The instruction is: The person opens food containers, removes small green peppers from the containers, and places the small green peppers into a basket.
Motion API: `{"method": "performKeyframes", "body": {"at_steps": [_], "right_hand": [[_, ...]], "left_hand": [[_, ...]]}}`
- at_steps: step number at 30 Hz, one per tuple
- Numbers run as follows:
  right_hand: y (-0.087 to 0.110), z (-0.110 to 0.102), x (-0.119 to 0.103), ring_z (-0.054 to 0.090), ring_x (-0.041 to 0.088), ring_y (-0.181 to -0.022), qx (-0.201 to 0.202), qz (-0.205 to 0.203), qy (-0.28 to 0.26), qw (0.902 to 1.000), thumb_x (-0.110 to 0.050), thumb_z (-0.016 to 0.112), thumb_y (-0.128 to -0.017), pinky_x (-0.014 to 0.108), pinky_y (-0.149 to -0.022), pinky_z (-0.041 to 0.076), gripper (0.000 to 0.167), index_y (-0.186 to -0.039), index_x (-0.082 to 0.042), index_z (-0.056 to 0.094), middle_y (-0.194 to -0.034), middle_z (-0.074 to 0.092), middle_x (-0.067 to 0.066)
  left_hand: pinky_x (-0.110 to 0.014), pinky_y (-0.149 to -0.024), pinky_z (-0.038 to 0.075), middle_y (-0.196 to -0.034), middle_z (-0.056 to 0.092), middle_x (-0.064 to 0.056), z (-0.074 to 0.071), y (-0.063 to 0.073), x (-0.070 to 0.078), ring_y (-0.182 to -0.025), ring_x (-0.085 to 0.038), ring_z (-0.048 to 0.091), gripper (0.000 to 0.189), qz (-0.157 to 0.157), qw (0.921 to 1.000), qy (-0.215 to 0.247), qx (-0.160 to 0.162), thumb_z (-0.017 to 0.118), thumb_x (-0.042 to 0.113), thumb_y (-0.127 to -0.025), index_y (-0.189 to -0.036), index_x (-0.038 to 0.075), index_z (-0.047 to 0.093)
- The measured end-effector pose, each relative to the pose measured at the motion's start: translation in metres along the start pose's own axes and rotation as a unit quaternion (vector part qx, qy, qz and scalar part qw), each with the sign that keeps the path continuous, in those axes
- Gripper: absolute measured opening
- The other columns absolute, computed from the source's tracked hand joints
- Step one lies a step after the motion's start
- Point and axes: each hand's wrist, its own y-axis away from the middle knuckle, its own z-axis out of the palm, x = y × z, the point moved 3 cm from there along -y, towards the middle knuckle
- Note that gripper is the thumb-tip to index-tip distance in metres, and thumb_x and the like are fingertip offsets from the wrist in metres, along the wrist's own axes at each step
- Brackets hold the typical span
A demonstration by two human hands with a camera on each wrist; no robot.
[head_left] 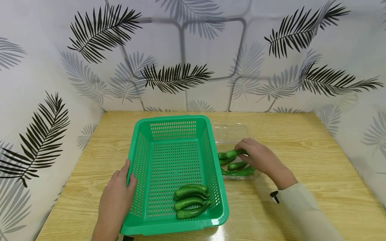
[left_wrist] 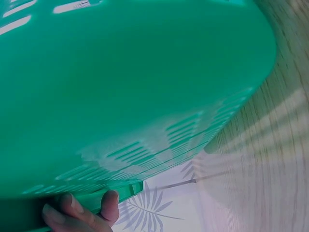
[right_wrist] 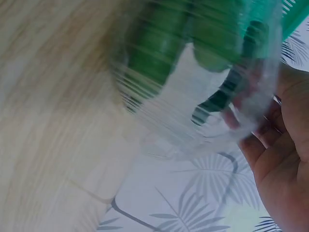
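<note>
My left hand [head_left: 116, 194] grips the left rim of a green plastic basket [head_left: 176, 160], thumb over the edge. In the left wrist view, its fingertips [left_wrist: 110, 205] curl beneath the rim, close to the slotted wall. Inside the basket, several small green cucumbers [head_left: 190, 193] lie together at the near right. To the right of it, my right hand [head_left: 259, 155] pinches one cucumber [head_left: 233, 153] between thumb and fingers, over a clear plastic box [head_left: 241, 176]. Several more cucumbers [head_left: 241, 171] lie in that box; the right wrist view shows two thick ones [right_wrist: 161, 48] through its wall.
The box's clear lid [head_left: 230, 132] lies folded back behind it, beside the basket's right wall. Everything stands on a light wooden table [head_left: 301, 150]. A wall covering with a leaf print [head_left: 211, 50] rises at the table's back and sides.
</note>
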Motion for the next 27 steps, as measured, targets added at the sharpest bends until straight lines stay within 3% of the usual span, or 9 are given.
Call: {"method": "performKeyframes", "body": {"at_steps": [10,19,27], "right_hand": [[-0.005,-0.023,-0.017,0.056,0.016,-0.092,0.045,-0.039,0.005,0.9982,-0.003,0.075,-0.076,0.031,-0.074,0.050,0.029,-0.101,-0.010,0.063,-0.099,0.059,0.001],[-0.019,-0.040,-0.060,0.055,0.016,-0.095,0.076,-0.119,-0.027,0.9897,-0.002,0.075,-0.075,0.029,-0.077,0.049,0.029,-0.102,-0.008,0.064,-0.100,0.059,0.001],[-0.038,-0.036,-0.094,0.057,0.013,-0.089,0.084,-0.177,-0.039,0.9799,-0.006,0.075,-0.076,0.025,-0.071,0.049,0.027,-0.101,-0.009,0.064,-0.098,0.059,0.000]], "left_hand": [[-0.038,-0.049,0.043,-0.095,0.060,-0.015,-0.001,0.001,0.000,-0.058,-0.024,0.050,0.049,0.003,1.0000,0.000,0.005,0.049,0.018,-0.093,-0.139,0.003,0.042],[-0.037,-0.048,0.043,-0.096,0.060,-0.016,0.000,0.001,0.000,-0.058,-0.023,0.050,0.049,0.001,1.0000,0.000,0.001,0.049,0.018,-0.094,-0.140,0.002,0.041],[-0.036,-0.047,0.041,-0.093,0.059,-0.015,0.000,0.000,0.000,-0.056,-0.023,0.047,0.050,-0.002,1.0000,0.001,0.000,0.048,0.019,-0.094,-0.140,0.004,0.040]]}}
